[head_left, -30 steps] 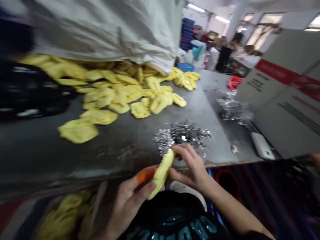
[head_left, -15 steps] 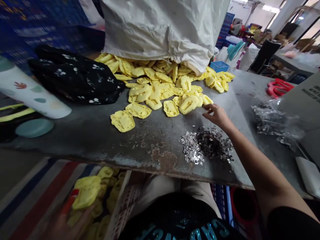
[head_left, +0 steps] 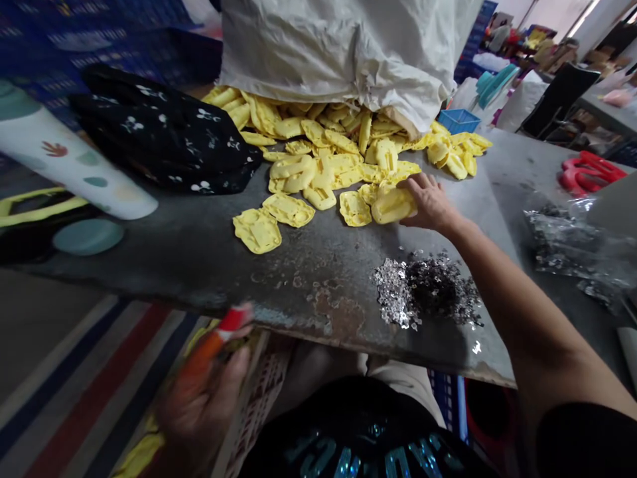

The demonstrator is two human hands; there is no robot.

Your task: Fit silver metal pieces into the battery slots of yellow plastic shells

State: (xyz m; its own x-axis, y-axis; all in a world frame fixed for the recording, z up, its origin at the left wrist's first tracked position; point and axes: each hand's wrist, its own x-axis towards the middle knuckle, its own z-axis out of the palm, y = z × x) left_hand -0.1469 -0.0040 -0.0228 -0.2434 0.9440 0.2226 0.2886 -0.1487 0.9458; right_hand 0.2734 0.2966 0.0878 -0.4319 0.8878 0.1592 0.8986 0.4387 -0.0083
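My right hand (head_left: 428, 201) is at the front of the yellow pile, its fingers closed round the right end of a yellow plastic shell piece (head_left: 391, 204). The far fingertips are partly hidden behind it. My left hand (head_left: 204, 388), smeared by motion, hovers at the table's near edge with thumb and forefinger apart and nothing seen between them. An orange and red cover (head_left: 212, 342) appears to wrap its forefinger. Several more yellow shell pieces (head_left: 257, 230) lie on the table. Small metal parts (head_left: 428, 289) are heaped below my right forearm.
A large white sack (head_left: 338, 53) spills yellow pieces at the back. At left are a black patterned cloth bag (head_left: 169, 133), a tumbler (head_left: 74, 159) and a round lid (head_left: 88, 237). Red-handled scissors (head_left: 590, 172) and a clear bag of metal parts (head_left: 567, 239) lie right. Striped sheeting (head_left: 124, 372) hangs below.
My right hand has closed on a yellow shell piece at the pile. My left hand has risen from the yellow pieces below the table, leaving behind the one beside it.
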